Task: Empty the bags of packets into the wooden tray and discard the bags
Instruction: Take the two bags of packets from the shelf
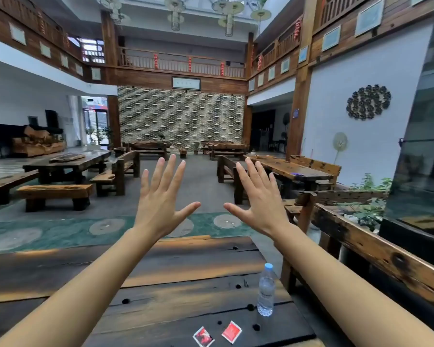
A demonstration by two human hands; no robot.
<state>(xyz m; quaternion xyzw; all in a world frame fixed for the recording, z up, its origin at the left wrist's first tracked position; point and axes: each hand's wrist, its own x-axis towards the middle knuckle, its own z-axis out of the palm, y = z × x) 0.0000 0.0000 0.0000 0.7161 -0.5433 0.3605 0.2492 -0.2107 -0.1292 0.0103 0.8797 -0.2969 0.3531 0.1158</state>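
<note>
Both my arms stretch out in front of me above a dark wooden table [161, 291]. My left hand [161, 199] is raised with its fingers spread and holds nothing. My right hand [258, 199] is raised beside it, fingers also spread and empty. Two small red packets lie flat near the table's front edge: one [203, 336] on the left, another [232, 331] just to its right. No bag and no wooden tray show in this view.
A clear plastic water bottle [265, 290] with a blue cap stands upright on the table's right side, behind the packets. A wooden bench back [366, 246] runs along the right. Further wooden tables and benches [58, 191] fill the hall beyond.
</note>
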